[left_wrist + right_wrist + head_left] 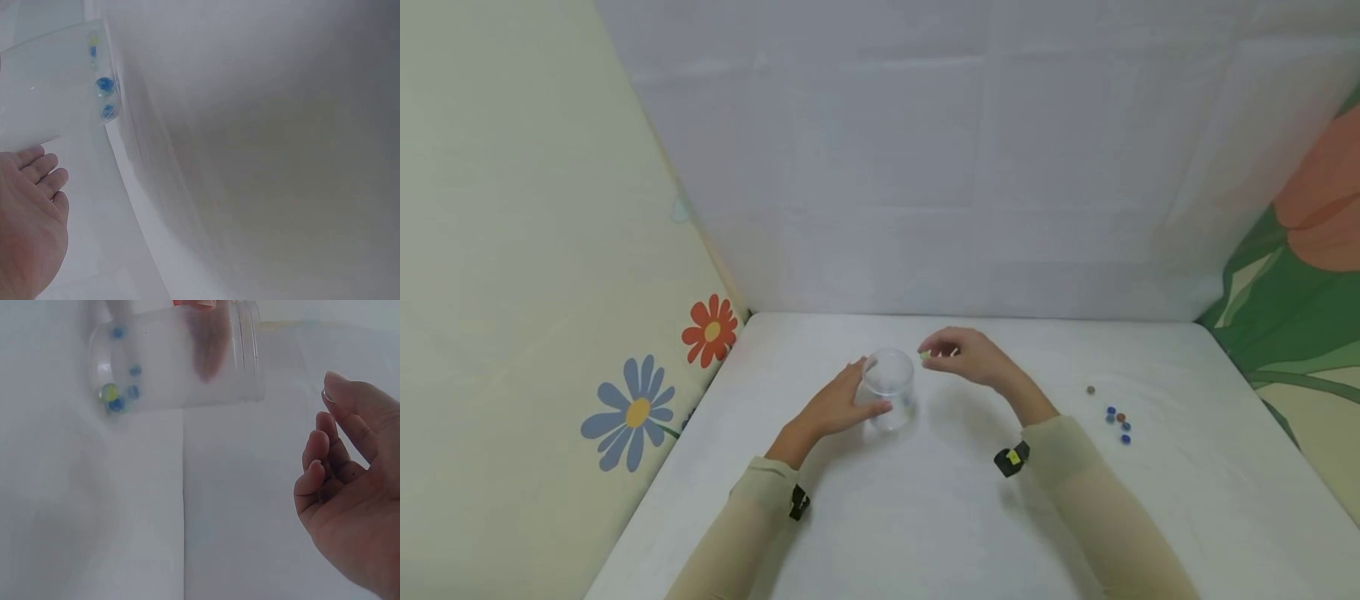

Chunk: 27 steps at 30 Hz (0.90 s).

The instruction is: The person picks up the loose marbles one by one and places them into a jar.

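a small pale-green marble [925, 356] sits at the fingertips of the right hand [967, 357], just beside the rim of a clear, colourless plastic jar [888, 377] and apart from it. thumb and forefinger pinch the marble, while the other fingers curl loosely; in the right wrist view it is hard to make out, perhaps because the thumb covers most of it. the jar appears to stand upright and has no lid on its mouth. the left hand [831, 408] steadies it, thumb across the near side and fingers around the far left. near the jar's base lie several blue glass marbles [117, 403] and a yellow-green glass marble [110, 393].

the step in hand looks like bringing one marble to the jar. the next move seems to call for a short shift to the left, over the opening, then a loosened pinch, with the left hand keeping the jar firm.

farther right, on the white cloth-covered tabletop [917, 525], a loose group of blue and brownish marbles [1125, 427] rests well apart from the jar. beyond rises a creased white cloth backdrop [925, 167], with flower-printed fabric [637, 413] at the left.
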Motion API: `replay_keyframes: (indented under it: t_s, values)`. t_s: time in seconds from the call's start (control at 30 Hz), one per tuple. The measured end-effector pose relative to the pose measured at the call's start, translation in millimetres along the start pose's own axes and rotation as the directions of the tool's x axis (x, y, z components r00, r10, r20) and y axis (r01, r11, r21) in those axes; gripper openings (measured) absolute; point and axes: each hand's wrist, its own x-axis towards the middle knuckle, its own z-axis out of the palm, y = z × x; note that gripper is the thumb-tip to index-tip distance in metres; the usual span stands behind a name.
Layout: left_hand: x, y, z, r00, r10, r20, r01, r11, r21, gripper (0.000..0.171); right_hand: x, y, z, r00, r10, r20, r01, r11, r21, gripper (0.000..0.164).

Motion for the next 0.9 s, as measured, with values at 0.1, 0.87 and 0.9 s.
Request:
replay_keyframes:
  t_s: [0.1, 0.87, 0.9]
  values:
    - [0.0, 0.0, -0.3, 1.000, -0.001, 0.003, 0.001, 1.000, -0.009, 0.096, 5.1, -4.2, 4.3, 1.000, -0.008, 0.003, 0.008, 1.000, 0.003, 0.025]
    - [0.8, -3.5, -1.5, 1.000, 0.029, 0.008, -0.029, 1.000, -0.009, 0.095, 27.2, -17.1, 27.4, 0.997, -0.017, 0.072, 0.015, 0.999, 0.041, 0.028]
    - [0.7, -3.2, -1.9, 1.000, 0.030, 0.008, -0.030, 0.999, -0.010, 0.095, 27.4, -17.1, 27.4, 0.997, -0.026, 0.073, 0.023, 0.999, 0.044, 0.029]
